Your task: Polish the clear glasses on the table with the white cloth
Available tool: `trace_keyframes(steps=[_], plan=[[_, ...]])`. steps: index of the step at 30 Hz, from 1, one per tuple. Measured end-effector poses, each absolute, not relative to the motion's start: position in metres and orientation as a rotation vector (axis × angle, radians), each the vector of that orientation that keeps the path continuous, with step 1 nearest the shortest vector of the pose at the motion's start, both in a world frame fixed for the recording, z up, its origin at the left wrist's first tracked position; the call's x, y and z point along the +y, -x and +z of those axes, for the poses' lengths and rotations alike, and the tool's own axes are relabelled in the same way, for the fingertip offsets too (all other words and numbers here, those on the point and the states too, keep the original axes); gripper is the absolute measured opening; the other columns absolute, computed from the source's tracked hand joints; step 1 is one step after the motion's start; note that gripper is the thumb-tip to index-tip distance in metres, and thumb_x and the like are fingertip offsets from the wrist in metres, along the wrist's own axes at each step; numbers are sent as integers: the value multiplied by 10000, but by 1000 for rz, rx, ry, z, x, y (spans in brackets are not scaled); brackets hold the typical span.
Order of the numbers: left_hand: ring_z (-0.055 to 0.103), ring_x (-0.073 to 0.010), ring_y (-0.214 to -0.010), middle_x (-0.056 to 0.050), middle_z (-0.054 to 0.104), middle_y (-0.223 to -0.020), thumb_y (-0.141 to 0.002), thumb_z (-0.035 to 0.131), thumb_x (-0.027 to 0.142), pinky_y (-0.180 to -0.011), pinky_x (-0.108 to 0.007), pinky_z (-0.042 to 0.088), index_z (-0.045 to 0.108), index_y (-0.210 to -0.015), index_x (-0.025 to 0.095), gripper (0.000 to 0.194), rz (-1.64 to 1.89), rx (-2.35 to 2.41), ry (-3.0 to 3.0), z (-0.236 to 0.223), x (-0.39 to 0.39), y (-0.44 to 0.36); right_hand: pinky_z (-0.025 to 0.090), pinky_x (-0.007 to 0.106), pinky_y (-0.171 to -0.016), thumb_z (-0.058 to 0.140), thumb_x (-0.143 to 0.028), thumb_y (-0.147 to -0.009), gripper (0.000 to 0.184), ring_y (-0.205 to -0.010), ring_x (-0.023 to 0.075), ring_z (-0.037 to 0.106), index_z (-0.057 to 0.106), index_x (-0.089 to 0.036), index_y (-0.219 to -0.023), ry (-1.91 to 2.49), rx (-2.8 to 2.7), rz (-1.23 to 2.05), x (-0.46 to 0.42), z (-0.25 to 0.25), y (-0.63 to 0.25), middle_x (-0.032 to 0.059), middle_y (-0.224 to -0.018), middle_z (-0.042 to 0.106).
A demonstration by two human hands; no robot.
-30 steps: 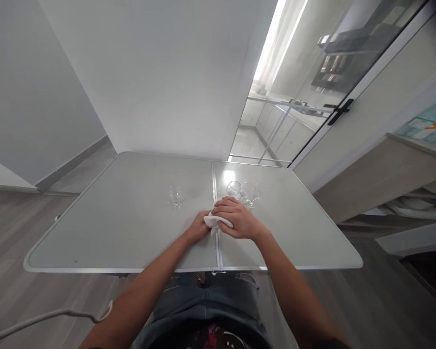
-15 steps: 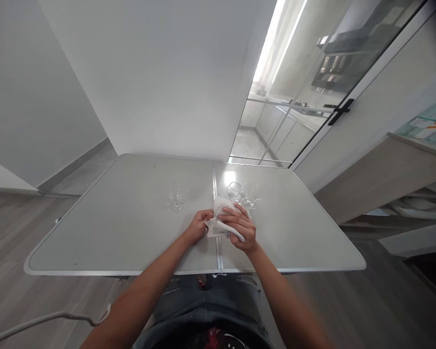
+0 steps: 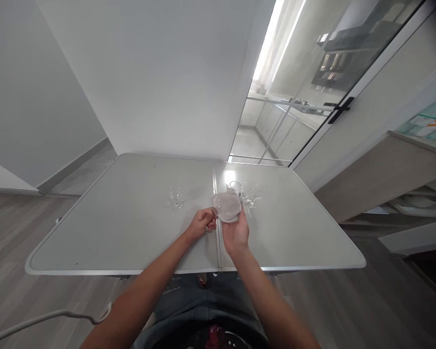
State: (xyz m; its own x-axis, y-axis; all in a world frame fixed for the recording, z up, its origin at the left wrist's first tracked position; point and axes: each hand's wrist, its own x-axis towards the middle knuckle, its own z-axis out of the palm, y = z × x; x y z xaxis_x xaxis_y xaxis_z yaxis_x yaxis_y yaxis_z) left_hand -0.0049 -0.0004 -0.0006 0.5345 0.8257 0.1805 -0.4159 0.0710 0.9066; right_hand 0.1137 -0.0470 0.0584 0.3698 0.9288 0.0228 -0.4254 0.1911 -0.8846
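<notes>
My left hand (image 3: 202, 222) is closed round the stem of a clear wine glass (image 3: 223, 204), whose foot peeks out below the fingers. The bowl tilts to the right over a white cloth (image 3: 236, 216). Palm up, my right hand (image 3: 237, 233) holds that cloth against the underside of the bowl, its fingers mostly hidden by cloth and glass. Just beyond stand several more clear stemmed glasses (image 3: 253, 199), close together. Off to the left, a separate clear glass (image 3: 177, 199) stands on the table.
Beneath everything is a pale folding table (image 3: 131, 237) with a metal rim and a centre seam. A white wall (image 3: 160, 87) meets its far edge. To the right are a glazed door (image 3: 294, 87) and wooden shelves (image 3: 385, 179). A white cable (image 3: 51, 316) hangs at lower left.
My right hand has turned from over the cloth to palm up beneath it, with the cloth now behind the bowl. The glass bowl has come into view. My left hand has hardly moved.
</notes>
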Motion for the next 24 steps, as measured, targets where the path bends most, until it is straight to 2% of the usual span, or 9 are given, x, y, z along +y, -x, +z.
trace_keyframes(steps=[4, 8, 12, 15, 18, 21, 24], plan=[[340, -57, -434, 92, 345, -518, -839, 604, 689, -491, -220, 359, 527, -792, 146, 551, 874, 426, -1186, -5, -2, 1, 543, 357, -732, 471, -574, -917, 443, -869, 232, 672, 694, -205, -1021, 1009, -887, 1295, -23, 71, -148, 60, -972, 746], [360, -58, -424, 71, 395, -521, -835, 629, 647, -479, -225, 358, 535, -760, 143, 518, 822, 427, -1258, -4, -6, 2, 484, 292, -627, 524, -600, -894, 460, -707, 185, 623, 684, -169, -920, 1172, -1141, 1380, -11, 88, -175, 43, -806, 706], [407, -81, -443, 26, 458, -475, -792, 669, 339, -462, -223, 326, 529, -582, 145, 318, 747, 512, -1427, -1, -9, 8, 452, 294, -593, 562, -547, -910, 401, -621, 168, 574, 674, -183, -784, 1322, -1828, 1193, -15, 113, -184, 17, -686, 654], [430, -88, -476, 19, 496, -489, -681, 608, 161, -473, -218, 327, 528, -532, 139, 170, 761, 611, -1501, 1, -8, 12, 495, 343, -746, 515, -381, -967, 305, -754, 199, 632, 702, -199, -809, 1138, -2350, 750, -25, 129, -174, 45, -780, 703], [427, -84, -510, 27, 512, -516, -623, 587, 128, -497, -207, 331, 551, -558, 127, 75, 891, 662, -1485, 1, -5, 13, 472, 440, -962, 527, -258, -950, 203, -960, 243, 652, 721, -207, -916, 968, -2541, 292, -36, 135, -161, 79, -956, 740], [434, -86, -542, 23, 532, -541, -617, 635, 147, -518, -203, 345, 567, -572, 117, 87, 1004, 709, -1429, 1, -4, 13, 338, 544, -1153, 559, -260, -936, 188, -1126, 261, 625, 714, -230, -1039, 842, -2581, 53, -40, 129, -157, 69, -1055, 743], [465, -99, -590, 3, 588, -610, -647, 693, 209, -541, -205, 378, 618, -636, 108, 126, 1109, 773, -1321, 3, -4, 14, 173, 602, -1239, 550, -246, -936, 260, -1285, 256, 566, 684, -256, -1159, 703, -2571, -44, -37, 115, -164, 42, -1180, 726]])
